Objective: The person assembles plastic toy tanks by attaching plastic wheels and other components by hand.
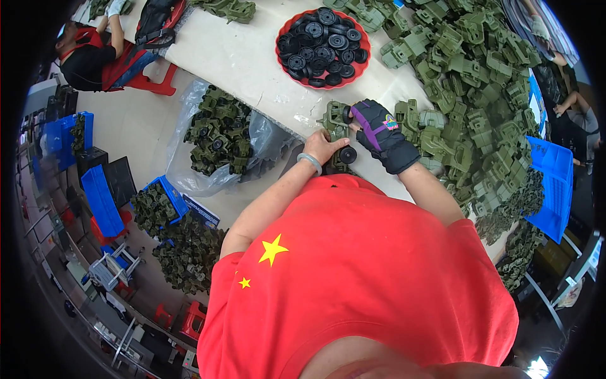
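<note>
At the table's near edge, a green plastic toy military vehicle (338,131) lies between my hands. My left hand (324,147), bare with a pale bangle at the wrist, is closed on its body. A black wheel (348,155) shows beside those fingers, at the vehicle's near end. My right hand (382,131) wears a black and purple glove with bare fingertips. Its fingers are curled against another black wheel (346,114) at the vehicle's far end; the glove partly hides their grip. Beyond my hands stands a red scalloped bowl (278,47) full of loose black wheels.
Green vehicle bodies (467,120) are heaped along the table's right side, next to a blue crate (552,183). A clear plastic bag (183,148) of wheeled vehicles stands left of the table. Blue crates and more green pieces (186,259) lie lower left. A co-worker (95,60) sits far left.
</note>
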A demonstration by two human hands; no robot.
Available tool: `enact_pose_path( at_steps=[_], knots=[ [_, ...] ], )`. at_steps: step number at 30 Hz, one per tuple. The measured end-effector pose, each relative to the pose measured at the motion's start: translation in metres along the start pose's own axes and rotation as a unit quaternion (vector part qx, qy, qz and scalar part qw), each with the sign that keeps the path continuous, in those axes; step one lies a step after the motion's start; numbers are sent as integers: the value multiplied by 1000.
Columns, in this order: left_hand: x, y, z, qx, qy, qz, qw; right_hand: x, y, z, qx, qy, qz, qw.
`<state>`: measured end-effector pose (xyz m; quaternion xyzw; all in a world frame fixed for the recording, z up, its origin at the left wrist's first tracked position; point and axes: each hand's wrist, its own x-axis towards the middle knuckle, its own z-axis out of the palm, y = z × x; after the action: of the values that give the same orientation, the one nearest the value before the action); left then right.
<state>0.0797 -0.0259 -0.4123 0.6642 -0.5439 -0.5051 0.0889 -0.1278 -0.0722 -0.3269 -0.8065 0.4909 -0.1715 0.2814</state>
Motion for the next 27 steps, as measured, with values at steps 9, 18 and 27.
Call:
enact_pose_path(
  at_steps=[9, 18, 27],
  knots=[
    [0, 3, -24, -98, -79, 25, 992, 2, -1, 1, -5, -13, 1, 1000],
    [14, -10, -20, 12, -134, 36, 990, -4, 5, 1, 14, 10, -10, 1000],
    [7, -7, -25, -15, -138, 28, 990, 5, 3, -8, -27, -42, -4, 999]
  ],
)
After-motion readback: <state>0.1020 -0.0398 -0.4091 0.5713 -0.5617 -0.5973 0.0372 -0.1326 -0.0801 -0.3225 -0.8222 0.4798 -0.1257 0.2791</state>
